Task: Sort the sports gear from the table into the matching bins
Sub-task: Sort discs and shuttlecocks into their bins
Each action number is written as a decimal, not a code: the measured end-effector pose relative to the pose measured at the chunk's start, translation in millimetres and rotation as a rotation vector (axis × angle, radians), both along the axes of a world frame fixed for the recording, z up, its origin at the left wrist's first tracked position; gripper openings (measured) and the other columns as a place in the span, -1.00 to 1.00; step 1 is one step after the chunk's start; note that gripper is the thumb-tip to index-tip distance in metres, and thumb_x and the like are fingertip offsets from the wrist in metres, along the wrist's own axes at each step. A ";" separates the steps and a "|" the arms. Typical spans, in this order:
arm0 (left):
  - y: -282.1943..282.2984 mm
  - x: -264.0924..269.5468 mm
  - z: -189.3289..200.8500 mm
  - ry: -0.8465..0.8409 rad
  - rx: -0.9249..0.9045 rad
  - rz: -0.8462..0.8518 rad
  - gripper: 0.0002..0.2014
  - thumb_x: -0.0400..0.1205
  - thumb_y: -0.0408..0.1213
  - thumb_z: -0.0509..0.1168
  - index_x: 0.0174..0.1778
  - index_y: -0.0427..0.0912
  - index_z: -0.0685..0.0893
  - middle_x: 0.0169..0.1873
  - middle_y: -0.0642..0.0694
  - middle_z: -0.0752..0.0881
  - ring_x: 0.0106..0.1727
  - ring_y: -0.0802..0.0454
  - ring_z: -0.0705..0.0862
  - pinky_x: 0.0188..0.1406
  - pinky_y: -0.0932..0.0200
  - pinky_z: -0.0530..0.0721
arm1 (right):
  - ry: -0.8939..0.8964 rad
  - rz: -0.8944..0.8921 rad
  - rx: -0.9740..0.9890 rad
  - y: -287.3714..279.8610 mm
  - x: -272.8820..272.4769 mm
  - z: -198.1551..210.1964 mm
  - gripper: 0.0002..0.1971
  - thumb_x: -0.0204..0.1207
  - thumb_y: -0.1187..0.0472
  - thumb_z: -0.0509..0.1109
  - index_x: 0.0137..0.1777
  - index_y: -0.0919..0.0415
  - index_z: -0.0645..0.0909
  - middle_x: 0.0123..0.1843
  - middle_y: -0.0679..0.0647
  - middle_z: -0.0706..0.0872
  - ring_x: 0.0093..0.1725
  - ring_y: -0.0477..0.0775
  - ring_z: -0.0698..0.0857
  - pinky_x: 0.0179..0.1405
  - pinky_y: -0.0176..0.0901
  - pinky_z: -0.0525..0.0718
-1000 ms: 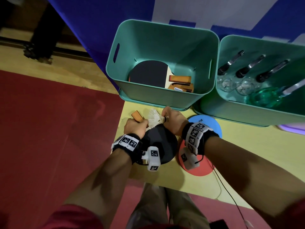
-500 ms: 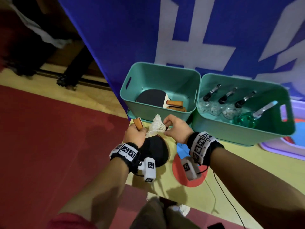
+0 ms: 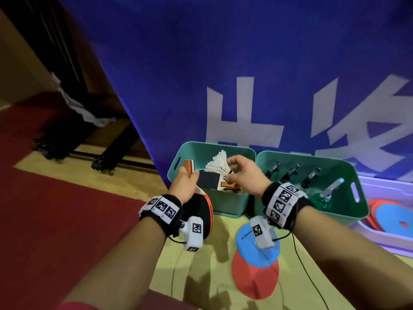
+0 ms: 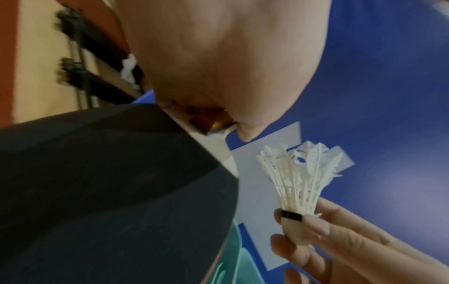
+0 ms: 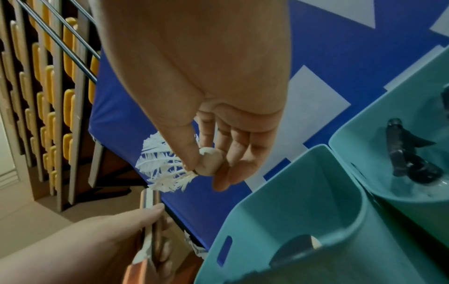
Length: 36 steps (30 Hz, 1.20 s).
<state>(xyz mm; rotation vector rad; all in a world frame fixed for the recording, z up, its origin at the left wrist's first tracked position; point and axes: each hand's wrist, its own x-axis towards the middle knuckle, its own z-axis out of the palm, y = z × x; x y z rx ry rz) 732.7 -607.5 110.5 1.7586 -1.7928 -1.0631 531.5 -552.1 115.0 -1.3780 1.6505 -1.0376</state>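
My left hand (image 3: 184,183) grips the wooden handle (image 3: 188,166) of a table tennis paddle (image 3: 200,212); its black blade (image 4: 109,192) hangs down below the wrist. My right hand (image 3: 242,173) pinches the cork base (image 5: 210,161) of a white feather shuttlecock (image 3: 218,164), held above the left teal bin (image 3: 230,204). That bin holds another paddle (image 3: 209,179) with wooden handles beside it. The right teal bin (image 3: 348,211) holds three black-handled items and a green one.
A blue disc (image 3: 245,245) and a red disc (image 3: 254,278) lie on the yellow table (image 3: 201,265) near my wrists. A pale tray (image 3: 380,238) with more discs stands at the right. A blue banner (image 3: 223,74) hangs behind the bins; red floor lies to the left.
Both hands rose from the table: the left lifted the paddle by its handle, the right carried the shuttlecock up over the left bin. The head tilted up.
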 end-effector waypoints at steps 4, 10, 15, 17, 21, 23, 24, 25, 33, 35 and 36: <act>-23.3 -7.3 25.6 -0.046 -0.177 -0.075 -0.71 0.68 -0.07 0.26 0.11 -0.25 0.60 0.05 -0.19 0.60 0.08 -0.14 0.63 0.16 0.00 0.58 | -0.073 -0.026 -0.033 -10.3 -7.0 21.7 -0.63 0.43 0.40 0.50 0.20 0.12 0.59 0.07 0.18 0.70 -0.21 0.10 0.78 -0.29 -0.09 0.71; -58.4 -16.5 59.7 0.141 -0.340 -0.029 -0.77 0.47 -0.14 0.54 -0.11 -0.02 0.61 -0.17 -0.03 0.74 -0.08 -0.05 0.73 -0.02 0.05 0.69 | -0.128 -0.107 -0.063 -21.0 -24.9 42.3 -0.69 0.48 0.39 0.48 0.18 0.12 0.61 0.09 0.13 0.72 -0.20 0.10 0.81 -0.23 -0.05 0.77; -72.9 -27.6 67.1 0.288 -0.379 -0.083 -0.66 0.36 -0.27 0.63 -0.16 0.00 0.57 -0.23 0.02 0.72 -0.17 0.02 0.73 -0.12 0.10 0.72 | -0.147 -0.168 -0.062 -32.3 -32.9 45.8 -0.69 0.49 0.39 0.47 0.17 0.10 0.60 0.05 0.08 0.70 -0.19 0.10 0.81 -0.25 -0.12 0.75; -74.8 -33.1 64.6 0.270 -0.371 -0.192 -0.71 0.42 -0.34 0.59 -0.07 -0.03 0.64 -0.21 0.08 0.72 -0.18 0.17 0.69 -0.14 0.27 0.67 | -0.159 -0.186 -0.058 -34.8 -34.6 44.2 -0.71 0.50 0.41 0.46 0.13 0.09 0.59 0.01 0.04 0.70 -0.20 0.09 0.79 -0.27 -0.13 0.73; -82.5 -40.5 49.5 0.153 -0.408 -0.353 -0.69 0.47 -0.34 0.54 0.06 0.03 0.69 -0.09 0.12 0.72 -0.05 0.19 0.68 -0.02 0.32 0.61 | -0.143 -0.244 -0.036 -39.7 -39.5 28.1 -0.69 0.48 0.39 0.48 0.19 0.15 0.61 0.07 0.10 0.71 -0.12 0.11 0.79 -0.36 -0.27 0.67; -86.5 -44.2 38.0 0.083 -0.411 -0.414 -0.65 0.49 -0.36 0.52 0.14 0.04 0.69 -0.06 0.08 0.68 -0.02 0.13 0.66 0.03 0.27 0.57 | -0.136 -0.288 -0.010 -39.9 -42.5 16.7 -0.68 0.46 0.39 0.49 0.19 0.16 0.61 0.07 0.11 0.70 -0.09 0.14 0.78 -0.39 -0.33 0.63; -87.8 -46.1 32.6 0.033 -0.417 -0.445 -0.61 0.51 -0.37 0.50 0.22 0.02 0.69 -0.05 0.07 0.66 0.00 0.11 0.64 0.05 0.27 0.55 | -0.132 -0.308 0.003 -39.4 -44.0 11.9 -0.68 0.46 0.39 0.49 0.18 0.16 0.61 0.06 0.11 0.71 -0.08 0.14 0.78 -0.40 -0.36 0.61; -89.8 -48.3 26.0 -0.011 -0.418 -0.479 -0.58 0.52 -0.37 0.49 0.29 0.01 0.68 -0.05 0.07 0.63 0.02 0.10 0.63 0.09 0.24 0.55 | -0.132 -0.332 0.016 -39.1 -45.9 6.8 -0.69 0.46 0.40 0.49 0.17 0.16 0.61 0.05 0.11 0.72 -0.08 0.13 0.78 -0.42 -0.38 0.60; -100.4 -60.0 -17.3 -0.261 -0.373 -0.699 -0.58 0.50 -0.36 0.49 0.24 0.10 0.70 -0.11 0.09 0.54 -0.01 0.04 0.58 0.08 0.08 0.58 | -0.101 -0.501 0.078 -37.2 -63.9 -24.5 -0.72 0.44 0.37 0.48 0.09 0.09 0.61 -0.03 0.10 0.74 -0.12 0.18 0.79 -0.43 -0.24 0.59; -101.5 -63.6 -27.9 -0.309 -0.367 -0.735 -0.60 0.49 -0.34 0.50 0.20 0.11 0.71 -0.10 0.05 0.56 -0.01 -0.01 0.60 0.04 0.07 0.59 | -0.112 -0.506 0.091 -37.4 -64.4 -29.4 -0.72 0.43 0.41 0.48 0.07 0.10 0.61 -0.02 0.13 0.73 -0.20 0.13 0.76 -0.42 -0.23 0.60; -101.3 -64.9 -32.6 -0.329 -0.365 -0.750 -0.61 0.49 -0.33 0.51 0.19 0.11 0.71 -0.10 0.03 0.56 -0.01 -0.02 0.60 0.02 0.07 0.60 | -0.122 -0.502 0.101 -37.7 -63.5 -31.8 -0.71 0.43 0.42 0.48 0.08 0.11 0.60 -0.02 0.14 0.72 -0.23 0.11 0.74 -0.43 -0.23 0.60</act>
